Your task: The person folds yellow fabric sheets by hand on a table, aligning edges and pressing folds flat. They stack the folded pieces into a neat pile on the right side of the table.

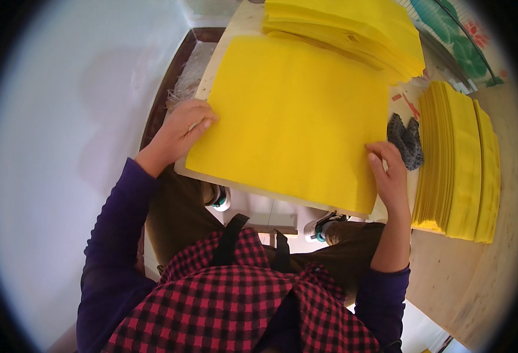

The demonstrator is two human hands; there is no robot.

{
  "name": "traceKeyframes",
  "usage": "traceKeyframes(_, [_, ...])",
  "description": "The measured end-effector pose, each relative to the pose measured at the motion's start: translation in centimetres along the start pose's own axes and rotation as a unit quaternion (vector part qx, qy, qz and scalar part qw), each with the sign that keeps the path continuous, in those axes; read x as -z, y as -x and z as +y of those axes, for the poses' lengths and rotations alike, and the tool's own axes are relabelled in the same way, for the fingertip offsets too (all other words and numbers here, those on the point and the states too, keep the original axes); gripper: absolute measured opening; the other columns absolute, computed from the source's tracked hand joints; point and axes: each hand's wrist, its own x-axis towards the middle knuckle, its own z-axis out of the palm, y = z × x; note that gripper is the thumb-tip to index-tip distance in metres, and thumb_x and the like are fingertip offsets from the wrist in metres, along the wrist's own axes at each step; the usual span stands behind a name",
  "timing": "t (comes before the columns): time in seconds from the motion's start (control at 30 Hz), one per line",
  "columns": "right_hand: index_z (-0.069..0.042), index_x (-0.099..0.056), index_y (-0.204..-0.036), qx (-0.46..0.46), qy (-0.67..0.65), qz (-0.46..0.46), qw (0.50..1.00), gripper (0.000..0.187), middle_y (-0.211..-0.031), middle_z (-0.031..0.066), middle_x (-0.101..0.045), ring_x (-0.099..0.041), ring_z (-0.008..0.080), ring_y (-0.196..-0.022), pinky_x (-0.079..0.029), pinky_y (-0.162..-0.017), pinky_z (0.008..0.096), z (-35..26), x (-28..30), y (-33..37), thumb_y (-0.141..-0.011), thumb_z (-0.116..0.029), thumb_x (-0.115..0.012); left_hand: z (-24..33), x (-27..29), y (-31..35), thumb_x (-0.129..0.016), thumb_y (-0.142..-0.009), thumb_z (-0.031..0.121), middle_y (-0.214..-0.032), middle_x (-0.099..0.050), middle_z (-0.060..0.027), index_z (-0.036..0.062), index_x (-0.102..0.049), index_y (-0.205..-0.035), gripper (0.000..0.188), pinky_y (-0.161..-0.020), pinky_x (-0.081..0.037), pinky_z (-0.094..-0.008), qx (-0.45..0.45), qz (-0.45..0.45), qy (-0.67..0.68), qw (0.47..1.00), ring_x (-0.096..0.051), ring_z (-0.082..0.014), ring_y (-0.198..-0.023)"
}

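A flat yellow cloth sheet (294,117), felt-like and roughly rectangular, lies on the pale wooden table in front of me. At its left edge my left hand (183,130) is closed, thumb and fingertips on the border. My right hand (390,173) pinches the right edge, its fingers bent over the cloth. Whether more layers lie under this sheet, I cannot tell. Just beyond it rests a thick stack of yellow cloth pieces (353,29), loosely layered.
To the right stands another yellow stack (456,165), folded edges showing. A dark grey knitted item (406,141) lies between it and the sheet, near small red strips (410,106). A white wall (65,147) rises on the left. The table's near edge (282,203) is above my knees.
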Motion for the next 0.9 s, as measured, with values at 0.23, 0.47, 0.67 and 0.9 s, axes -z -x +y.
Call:
traceKeyframes(0.23, [-0.002,-0.064,-0.107,-0.029,0.008,0.098,0.995,0.021,-0.11,0.0119,-0.062,-0.054,0.0286,-0.11,-0.042,-0.095,0.035,-0.4,0.0,-0.9,-0.09,-0.015,-0.06,-0.3,-0.3,-1.7,-0.053,-0.092,0.006,-0.11,-0.058,-0.0128,0.002,-0.062,-0.106,0.017,-0.098,-0.039,-0.0373,0.022,0.063,0.008,0.998,-0.052,-0.0293,-0.11])
traceKeyframes(0.47, [-0.001,-0.063,-0.107,-0.018,-0.01,0.013,1.0,0.02,-0.109,0.0104,-0.062,-0.056,0.0226,-0.105,-0.044,-0.09,0.0314,-0.6,-0.3,-0.1,-0.091,-0.011,-0.059,0.3,-0.2,-0.8,-0.057,-0.088,0.009,-0.105,-0.06,-0.0141,0.0023,-0.063,-0.102,0.016,-0.09,-0.042,-0.0392,-0.018,0.045,-0.061,0.997,-0.054,-0.0325,-0.102])
traceKeyframes(0.67, [-0.001,-0.063,-0.106,0.013,0.026,0.107,0.994,0.017,-0.108,0.0096,-0.062,-0.058,0.0196,-0.101,-0.044,-0.087,0.0289,-0.2,-0.5,-1.2,-0.092,-0.008,-0.058,0.0,0.0,-2.7,-0.058,-0.088,0.01,-0.101,-0.06,-0.0143,0.0026,-0.063,-0.1,0.015,-0.09,-0.042,-0.0394,-0.001,0.074,-0.056,0.996,-0.055,-0.0326,-0.1])
traceKeyframes(0.9, [-0.001,-0.063,-0.105,-0.013,-0.038,-0.01,0.999,0.017,-0.106,0.0108,-0.063,-0.059,0.0239,-0.1,-0.045,-0.088,0.031,-1.0,0.3,0.5,-0.091,-0.009,-0.057,1.4,-0.6,-0.9,-0.057,-0.09,0.01,-0.101,-0.06,-0.0139,0.0018,-0.062,-0.101,0.015,-0.091,-0.041,-0.0389,-0.019,0.023,-0.033,0.999,-0.054,-0.0322,-0.101])
